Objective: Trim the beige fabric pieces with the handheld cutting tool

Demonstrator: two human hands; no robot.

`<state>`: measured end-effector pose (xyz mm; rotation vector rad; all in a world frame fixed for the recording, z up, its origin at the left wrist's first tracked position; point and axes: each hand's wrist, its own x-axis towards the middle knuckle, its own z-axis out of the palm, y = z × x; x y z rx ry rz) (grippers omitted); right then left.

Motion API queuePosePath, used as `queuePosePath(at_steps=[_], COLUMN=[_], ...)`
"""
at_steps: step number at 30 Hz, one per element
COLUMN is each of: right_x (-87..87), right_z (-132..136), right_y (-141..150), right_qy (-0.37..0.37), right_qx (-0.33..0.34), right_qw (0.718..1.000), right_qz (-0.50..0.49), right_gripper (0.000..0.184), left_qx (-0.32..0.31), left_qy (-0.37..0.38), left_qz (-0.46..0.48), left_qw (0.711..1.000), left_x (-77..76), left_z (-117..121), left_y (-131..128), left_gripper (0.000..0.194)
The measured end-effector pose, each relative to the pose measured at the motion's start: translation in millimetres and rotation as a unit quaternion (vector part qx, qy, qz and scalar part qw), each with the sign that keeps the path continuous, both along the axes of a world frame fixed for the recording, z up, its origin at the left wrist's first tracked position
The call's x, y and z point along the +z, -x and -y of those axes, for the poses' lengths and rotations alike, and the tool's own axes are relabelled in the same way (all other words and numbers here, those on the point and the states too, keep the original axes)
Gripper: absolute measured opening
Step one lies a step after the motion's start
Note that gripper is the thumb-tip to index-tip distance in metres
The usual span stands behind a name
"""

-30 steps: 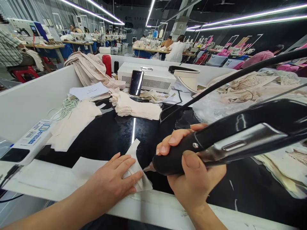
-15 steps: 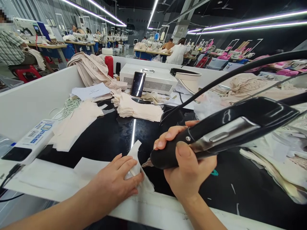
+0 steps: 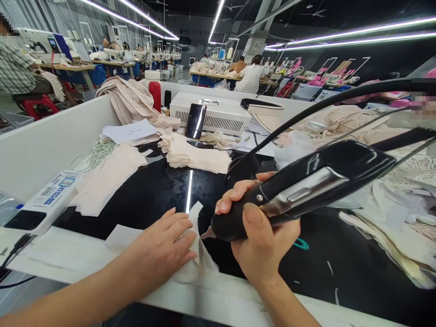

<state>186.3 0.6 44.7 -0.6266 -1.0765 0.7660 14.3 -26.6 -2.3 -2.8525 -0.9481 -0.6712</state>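
Note:
My left hand (image 3: 166, 240) lies with fingers stretched out over a small white fabric piece (image 3: 208, 262) at the table's front edge. The hand covers part of this piece. My right hand (image 3: 260, 231) is wrapped round a black corded hand tool (image 3: 306, 181) with a metal lever on its side. The tool slants down to the left. Its pointed metal tip (image 3: 207, 233) is at the right edge of the fabric; whether it touches is hard to tell. A teal clip-like loop (image 3: 301, 244) lies right of my right hand.
A stack of pale pink fabric pieces (image 3: 197, 154) lies mid-table. More cut pieces (image 3: 109, 177) and a white power bank (image 3: 42, 202) are at left. Behind stand a phone (image 3: 195, 120) and a vented white box (image 3: 211, 111). The tool's black cable (image 3: 296, 119) arches right, over lace fabric.
My right hand and the tool have shifted left and tilted, the tip staying by the fabric's edge. My left hand has slid slightly left on the fabric. The teal loop has become visible.

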Motion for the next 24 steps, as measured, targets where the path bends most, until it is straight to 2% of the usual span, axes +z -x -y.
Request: queuePosePath(at_steps=[3,6,10,19,24], right_x=[0.1,0.3,0.2,-0.1,0.5], right_z=[0.6,1.0,2.4,2.6,3.5], right_y=[0.2,0.4,0.3,0.1,-0.1], right_qy=[-0.006,-0.006,-0.016,-0.025,-0.021], right_qx=[0.002,0.008,0.015,0.031,0.035], right_qw=[1.000,1.000,1.000,0.999,0.999], right_qz=[-0.004,-0.009,-0.010,-0.022,-0.024], right_gripper=[0.038,0.039,0.031,0.038,0.040], left_qx=[-0.044,-0.092,-0.135,-0.131,-0.131], left_qy=[-0.004,0.054,0.124,0.162,0.149], left_qz=[0.017,0.005,-0.022,0.004,-0.018], left_qw=[0.999,0.994,0.983,0.978,0.980], left_x=[4.8,4.4,-0.9,-4.5,-4.1], left_z=[-19.1,-37.0,-50.5,-51.4,-50.7], left_y=[3.2,4.5,5.8,23.1,26.8], left_gripper=[0.024,0.030,0.043,0.049,0.051])
